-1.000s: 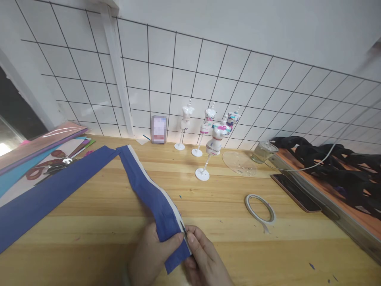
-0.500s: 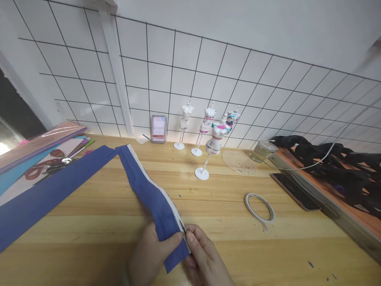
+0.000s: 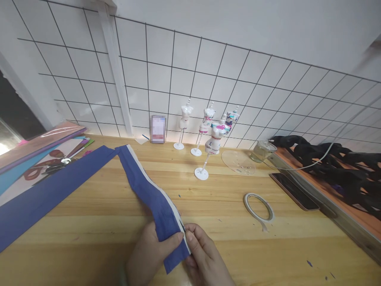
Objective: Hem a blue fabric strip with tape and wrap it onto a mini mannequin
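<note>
"One blue strip [image 3: 149,194] first: where do you have it?"

"I have it slanting down from left of centre to the lower centre of the frame, with a white band [image 3: 174,210] along its right edge. Its near end sits between the two hands."

"And the fingers?"

"On the left hand [image 3: 145,254] I see the thumb pressed over the strip and the other fingers tucked behind, gripping it. On the right hand [image 3: 205,254] thumb and forefinger are pinched narrow at the strip's right edge, around a slim dark object [image 3: 182,226]. Only its tip shows, so I cannot tell what it is."

"What lies around that?"

"A second blue length [image 3: 59,194] runs to the left edge of the frame and meets the strip at their far ends; I cannot tell whether they are one piece. Beyond it, at the left, I see coloured sheets [image 3: 18,176] and red-handled scissors [image 3: 32,173]. Right of centre, a roll of white tape [image 3: 247,204] lies flat on the wooden table [image 3: 119,222], its loose end towards the bottom, and a dark phone [image 3: 293,190] lies past it."

"Further back?"

"Four small dress forms [image 3: 212,146] stand upright near the middle, one closer to me than the rest. A glass jar [image 3: 262,151] is to their right, and black pieces [image 3: 330,169] crowd the right edge."
</note>
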Motion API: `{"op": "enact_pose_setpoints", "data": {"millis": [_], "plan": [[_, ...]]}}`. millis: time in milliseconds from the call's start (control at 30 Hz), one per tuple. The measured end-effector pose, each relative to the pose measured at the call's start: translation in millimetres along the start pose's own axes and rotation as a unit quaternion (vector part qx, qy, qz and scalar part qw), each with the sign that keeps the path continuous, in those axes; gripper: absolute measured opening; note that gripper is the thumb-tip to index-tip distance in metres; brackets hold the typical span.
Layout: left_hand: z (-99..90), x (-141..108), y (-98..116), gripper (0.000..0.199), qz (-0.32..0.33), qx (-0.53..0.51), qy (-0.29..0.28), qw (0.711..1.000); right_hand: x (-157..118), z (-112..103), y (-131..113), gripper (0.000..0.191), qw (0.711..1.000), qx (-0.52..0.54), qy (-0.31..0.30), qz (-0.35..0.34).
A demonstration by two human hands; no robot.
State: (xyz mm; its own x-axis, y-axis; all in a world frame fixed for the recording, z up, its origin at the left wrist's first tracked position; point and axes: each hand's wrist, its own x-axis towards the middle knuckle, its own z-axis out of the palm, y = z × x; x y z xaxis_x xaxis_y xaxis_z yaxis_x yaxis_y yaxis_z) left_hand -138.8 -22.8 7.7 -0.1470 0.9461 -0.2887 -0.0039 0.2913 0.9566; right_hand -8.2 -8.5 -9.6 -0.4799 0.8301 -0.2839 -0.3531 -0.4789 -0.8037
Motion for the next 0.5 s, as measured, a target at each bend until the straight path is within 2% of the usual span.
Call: {"op": "enact_pose_setpoints", "data": {"millis": [133,333,400,500], "plan": [[-3.4,-0.3,0.6,0.031,-0.015,-0.041,-0.019,0.999,-0.1,-0.5,-0.6,0.032,1.000,0.000,-0.011,-0.007],[-4.7,-1.9,0.9,0.020,-0.050,-0.168,-0.066,0.982,1.0,-2.6,0.5,0.038,0.999,-0.029,0.014,-0.028],[-4.9,-2.0,1.3,0.020,-0.056,-0.188,-0.058,0.979,1.4,-4.1,1.6,0.039,0.998,-0.055,0.013,-0.031],[-5.5,-2.1,4.9,0.022,-0.060,-0.174,-0.004,0.983,0.9,-5.6,2.9,0.040,0.994,-0.100,0.003,-0.050]]}}
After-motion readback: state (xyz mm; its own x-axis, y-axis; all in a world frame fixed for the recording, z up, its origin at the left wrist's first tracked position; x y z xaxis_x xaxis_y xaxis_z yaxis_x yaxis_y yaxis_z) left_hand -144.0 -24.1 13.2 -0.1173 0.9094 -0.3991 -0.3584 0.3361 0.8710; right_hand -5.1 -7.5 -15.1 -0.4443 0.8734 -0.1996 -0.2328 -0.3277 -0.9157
